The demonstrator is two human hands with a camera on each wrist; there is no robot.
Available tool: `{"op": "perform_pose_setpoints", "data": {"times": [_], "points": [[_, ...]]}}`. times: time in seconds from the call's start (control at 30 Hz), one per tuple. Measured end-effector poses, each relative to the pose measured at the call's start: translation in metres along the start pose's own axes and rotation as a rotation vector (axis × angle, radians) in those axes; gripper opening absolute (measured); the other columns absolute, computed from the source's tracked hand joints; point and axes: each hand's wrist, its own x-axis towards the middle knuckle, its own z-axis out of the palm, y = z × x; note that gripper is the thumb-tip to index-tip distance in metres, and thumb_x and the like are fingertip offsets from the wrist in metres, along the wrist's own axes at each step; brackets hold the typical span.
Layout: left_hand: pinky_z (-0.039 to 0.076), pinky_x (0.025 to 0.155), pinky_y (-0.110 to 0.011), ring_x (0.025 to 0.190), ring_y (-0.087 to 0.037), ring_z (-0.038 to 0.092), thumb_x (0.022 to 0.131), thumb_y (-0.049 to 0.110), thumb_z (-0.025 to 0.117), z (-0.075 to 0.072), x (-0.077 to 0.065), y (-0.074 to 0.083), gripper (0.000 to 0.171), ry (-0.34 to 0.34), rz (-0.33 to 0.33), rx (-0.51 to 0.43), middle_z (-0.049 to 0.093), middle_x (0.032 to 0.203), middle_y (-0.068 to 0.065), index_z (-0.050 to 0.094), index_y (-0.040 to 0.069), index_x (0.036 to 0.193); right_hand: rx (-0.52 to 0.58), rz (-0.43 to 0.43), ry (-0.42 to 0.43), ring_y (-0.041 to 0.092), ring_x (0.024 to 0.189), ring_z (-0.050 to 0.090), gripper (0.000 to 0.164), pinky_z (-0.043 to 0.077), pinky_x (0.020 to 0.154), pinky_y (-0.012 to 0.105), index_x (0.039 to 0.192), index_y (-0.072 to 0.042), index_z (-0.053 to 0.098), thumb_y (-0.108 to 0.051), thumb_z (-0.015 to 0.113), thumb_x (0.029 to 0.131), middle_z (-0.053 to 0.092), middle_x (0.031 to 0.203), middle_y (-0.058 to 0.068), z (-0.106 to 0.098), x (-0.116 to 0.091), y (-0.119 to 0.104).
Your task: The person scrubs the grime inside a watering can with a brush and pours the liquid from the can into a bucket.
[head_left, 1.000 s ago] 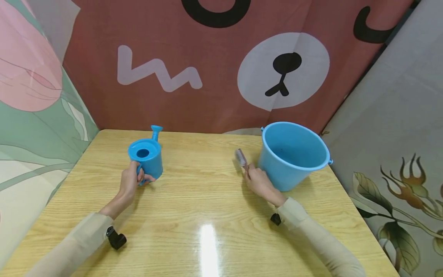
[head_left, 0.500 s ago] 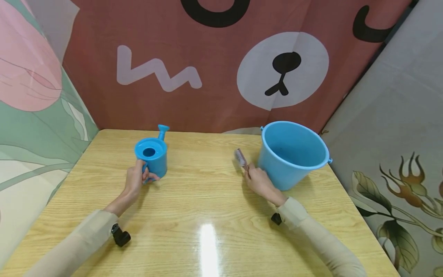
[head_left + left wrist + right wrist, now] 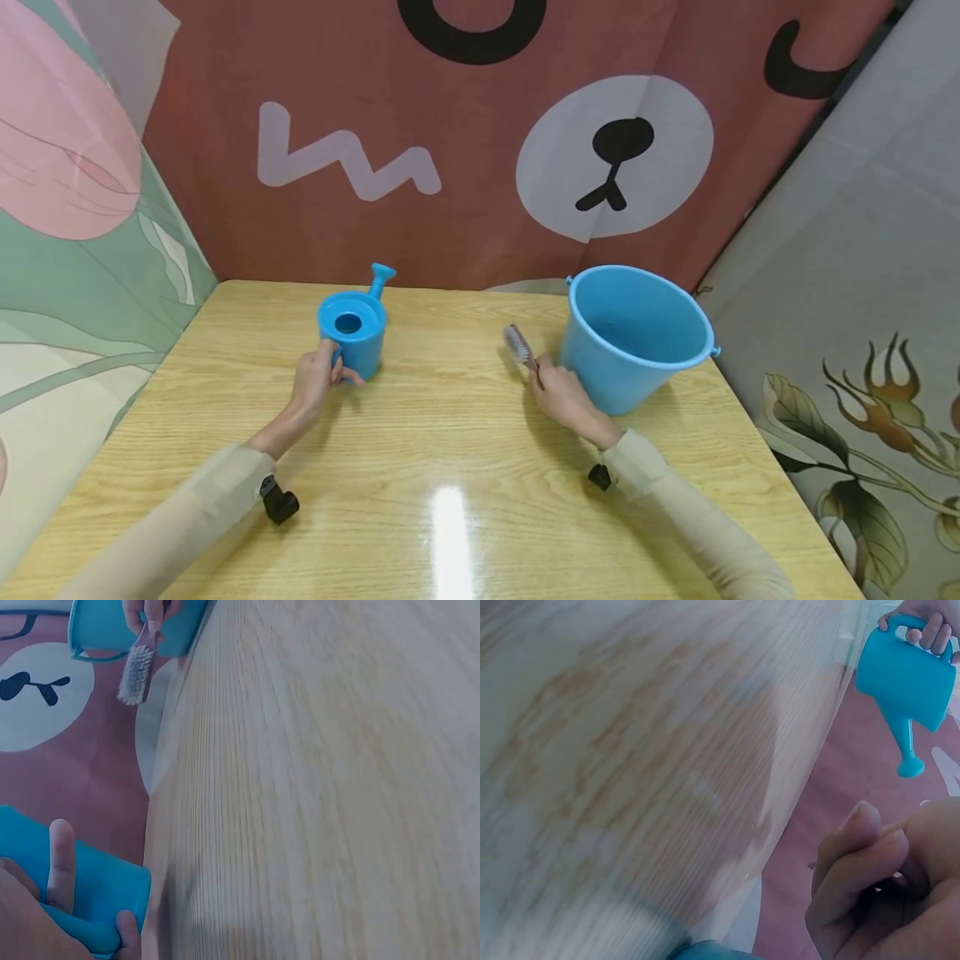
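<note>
My left hand [image 3: 311,382] grips the handle of a small blue watering can [image 3: 362,337], whose spout with its flared head points away toward the back wall. In the right wrist view the watering can [image 3: 906,671] shows side-on, with fingers wrapped through its handle. My right hand [image 3: 562,393] holds a scrub brush [image 3: 519,346] by its handle, beside a large light-blue bucket [image 3: 633,333]. Pale bristles of the brush [image 3: 136,675] show in the left wrist view, while most of its handle is hidden in the fist.
The bucket stands upright at the table's back right, with knobs on its rim. A wooden table [image 3: 420,433] spans the space below both hands. Behind it hangs a reddish-brown cloth [image 3: 480,225] with a bear face, and a grey floral curtain [image 3: 847,275] borders the right side.
My left hand has carried the watering can to the right and slightly back. The right hand stays beside the bucket, the brush head tilting slightly left.
</note>
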Motion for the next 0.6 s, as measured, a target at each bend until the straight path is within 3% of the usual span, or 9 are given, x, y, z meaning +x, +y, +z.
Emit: {"op": "perform_pose_setpoints", "data": {"times": [0.17, 0.4, 0.6], "points": [[0.048, 0.076, -0.043, 0.067, -0.033, 0.07, 0.101, 0.025, 0.032, 0.009, 0.0, 0.001, 0.052, -0.013, 0.007, -0.007, 0.056, 0.051, -0.017, 0.043, 0.0, 0.056, 0.005, -0.011, 0.004, 0.015, 0.045, 0.044, 0.015, 0.035, 0.041, 0.028, 0.104, 0.002, 0.051, -0.012, 0.046, 0.104, 0.048, 0.063, 0.006, 0.0, -0.001, 0.0], [0.048, 0.074, -0.043, 0.067, -0.038, 0.069, 0.099, 0.026, 0.032, 0.015, 0.004, 0.002, 0.05, -0.007, 0.006, -0.006, 0.051, 0.045, -0.006, 0.042, 0.0, 0.057, -0.004, -0.011, -0.001, 0.015, 0.047, 0.045, 0.016, 0.036, 0.043, 0.029, 0.107, 0.002, 0.052, -0.013, 0.046, 0.104, 0.049, 0.064, 0.005, 0.002, 0.0, -0.002], [0.046, 0.072, -0.044, 0.067, -0.041, 0.067, 0.098, 0.025, 0.033, 0.022, 0.006, 0.003, 0.049, -0.031, 0.02, -0.014, 0.051, 0.047, -0.007, 0.043, -0.001, 0.058, 0.01, -0.003, 0.01, 0.016, 0.048, 0.045, 0.018, 0.037, 0.044, 0.029, 0.106, 0.002, 0.055, -0.014, 0.047, 0.104, 0.049, 0.064, 0.005, 0.003, 0.0, -0.005]]}}
